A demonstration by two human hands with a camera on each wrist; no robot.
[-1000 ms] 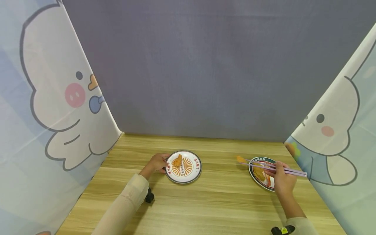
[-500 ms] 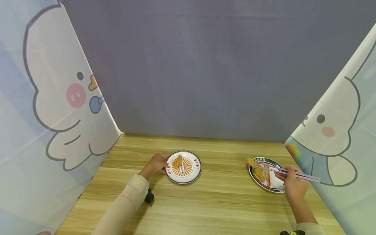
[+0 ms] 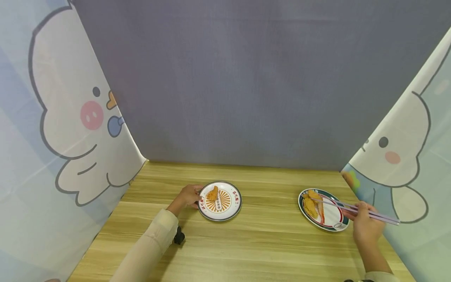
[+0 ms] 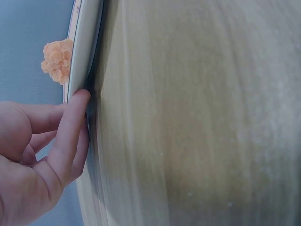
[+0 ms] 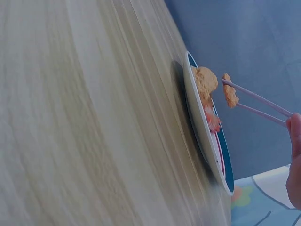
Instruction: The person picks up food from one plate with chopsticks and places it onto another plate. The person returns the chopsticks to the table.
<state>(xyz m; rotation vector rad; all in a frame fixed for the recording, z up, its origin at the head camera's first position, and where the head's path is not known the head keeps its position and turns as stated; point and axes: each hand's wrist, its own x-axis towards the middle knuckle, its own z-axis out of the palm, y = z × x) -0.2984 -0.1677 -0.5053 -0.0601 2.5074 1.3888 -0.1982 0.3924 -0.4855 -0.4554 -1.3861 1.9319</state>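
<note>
In the head view my left hand (image 3: pixel 188 196) pinches the left edge of a white plate (image 3: pixel 220 215) with an orange sunburst print. One piece of fried chicken (image 3: pixel 212 194) lies on that plate. My right hand (image 3: pixel 368 225) grips a pair of pale purple chopsticks (image 5: pixel 258 98). Between their tips is a fried chicken piece (image 5: pixel 230 92), above the far end of a green-rimmed oval plate (image 3: pixel 332 215) in the right wrist view. On this plate lie another fried chicken piece (image 3: pixel 310 208) and a red-and-white strip of food (image 3: pixel 321 213).
Both plates stand on a wood-grain table (image 3: pixel 260 243), well apart from each other. A grey cloth wall (image 3: pixel 239 86) rises behind the table. Cartoon-printed cloths (image 3: pixel 74 117) close off the left and right sides.
My right hand has moved right, bringing the chopsticks and the pinched chicken piece from left of the green-rimmed plate to over it. My left hand and its plate have stayed in place.
</note>
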